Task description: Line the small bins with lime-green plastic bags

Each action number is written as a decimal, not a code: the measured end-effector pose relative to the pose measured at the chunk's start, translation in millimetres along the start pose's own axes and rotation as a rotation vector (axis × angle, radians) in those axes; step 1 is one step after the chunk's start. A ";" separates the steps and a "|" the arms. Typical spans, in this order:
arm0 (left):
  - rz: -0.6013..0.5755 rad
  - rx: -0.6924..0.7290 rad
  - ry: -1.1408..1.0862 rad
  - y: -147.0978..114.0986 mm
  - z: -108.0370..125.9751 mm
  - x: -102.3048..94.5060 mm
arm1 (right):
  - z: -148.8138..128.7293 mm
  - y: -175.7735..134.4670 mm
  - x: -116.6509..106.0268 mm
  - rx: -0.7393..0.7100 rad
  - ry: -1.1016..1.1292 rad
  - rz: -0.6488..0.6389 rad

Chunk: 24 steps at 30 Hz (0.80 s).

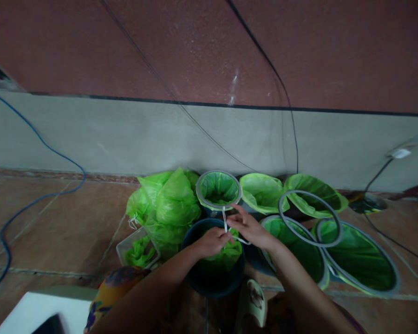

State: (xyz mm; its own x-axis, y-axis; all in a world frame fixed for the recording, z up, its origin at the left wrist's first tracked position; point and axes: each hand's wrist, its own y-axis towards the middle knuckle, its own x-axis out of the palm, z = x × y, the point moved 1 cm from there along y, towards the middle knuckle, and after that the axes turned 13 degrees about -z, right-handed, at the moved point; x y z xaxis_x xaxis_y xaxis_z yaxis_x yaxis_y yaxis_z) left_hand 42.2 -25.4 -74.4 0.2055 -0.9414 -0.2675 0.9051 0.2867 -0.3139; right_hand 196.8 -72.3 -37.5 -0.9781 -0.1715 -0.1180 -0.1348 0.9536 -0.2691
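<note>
A dark bucket (191, 232) stands on the floor between my arms, with a light-green plastic bag (230, 255) gathered up inside it. My left hand (214, 242) is closed at the top of this bag, pinching a white string (225, 218). Just to its right, my right hand (251, 228) has its fingers partly bent around the same string, with the index finger stretched out. One length of string sticks up between the hands and another trails below my right palm. The fingertips partly hide the bag's neck.
Filled green bags (177, 197) and a white basket (120, 248) are at the left. Several green-lined bins, including one by the wall (218, 174), stand behind and right. A loose grey ring (282, 218) lies over them. A blue cable (31, 204) crosses the left floor.
</note>
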 end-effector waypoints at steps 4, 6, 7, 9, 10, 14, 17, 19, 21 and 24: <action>0.077 -0.051 -0.189 0.8 -8.1 -9.5 | 17.6 0.5 1.0 0.064 -0.377 -0.124; 0.132 -0.093 -0.250 -0.4 -10.7 -13.3 | 17.2 -0.8 -0.6 0.081 -0.459 -0.110; 0.161 -0.109 -0.268 -1.0 -11.8 -15.2 | 15.8 -1.9 -0.9 0.108 -0.466 -0.121; 0.216 -0.122 -0.281 -1.9 -13.8 -19.5 | 12.5 -5.1 0.6 0.165 -0.434 -0.205; 0.242 -0.123 -0.276 -2.1 -14.7 -21.9 | 11.1 -7.1 2.2 0.186 -0.413 -0.266; 0.226 -0.145 -0.120 -3.7 -14.4 -30.9 | 10.7 -13.4 7.7 0.228 -0.393 -0.469; 0.157 -0.112 0.179 -8.9 -6.2 -34.5 | 14.0 -10.4 4.2 0.188 -0.387 -0.382; 0.125 -0.034 0.381 -13.8 2.0 -34.7 | 14.3 -5.0 0.6 0.102 -0.318 -0.188; 0.101 0.076 0.507 -18.2 9.4 -33.6 | 12.4 0.4 0.5 0.012 -0.190 -0.047; 0.076 0.240 0.614 -22.2 15.8 -30.9 | 8.4 5.9 8.9 -0.037 -0.035 -0.067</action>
State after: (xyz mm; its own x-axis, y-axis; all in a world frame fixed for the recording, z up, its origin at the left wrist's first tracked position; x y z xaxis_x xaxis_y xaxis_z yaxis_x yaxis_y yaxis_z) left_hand 21.6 -5.5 -44.7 0.0867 -0.6279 -0.7735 0.9690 0.2335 -0.0809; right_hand 188.7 -70.3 -48.2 -0.9605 -0.2436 -0.1343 -0.2065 0.9480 -0.2423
